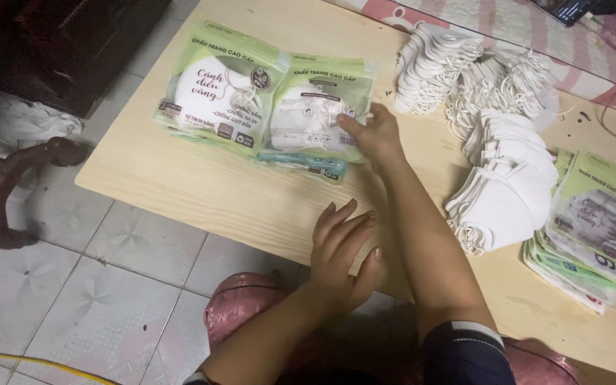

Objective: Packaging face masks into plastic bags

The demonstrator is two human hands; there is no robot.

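Head view, looking down on a low pale wooden surface (pixel 201 192) set over a tiled floor (pixel 58 285).

Right hand (pixel 373 135) reaches forward across the surface; its fingers (pixel 347 122) are closed lightly on the right edge of a filled mask packet (pixel 319 114), green-and-clear, with white masks showing inside. That packet lies flat at the far left-centre of the surface, overlapping a second filled packet (pixel 219 89) just to its left. A thin teal strip (pixel 301 162) pokes out from beneath the packets at their near edge.

Left hand (pixel 342 253) rests palm down on the near edge of the surface, fingers spread and open, holding nothing.

To the right: a fanned row of loose white masks (pixel 504 185), ear loops trailing; beyond it a further heap of white masks (pixel 436 68) towards the far edge. Just beside the row, at the right edge, a stack of empty flat packets (pixel 593 228), green-bordered.

On the floor, left: a dark brown curved furniture leg (pixel 8 185) and crumpled white cloth (pixel 23 121).
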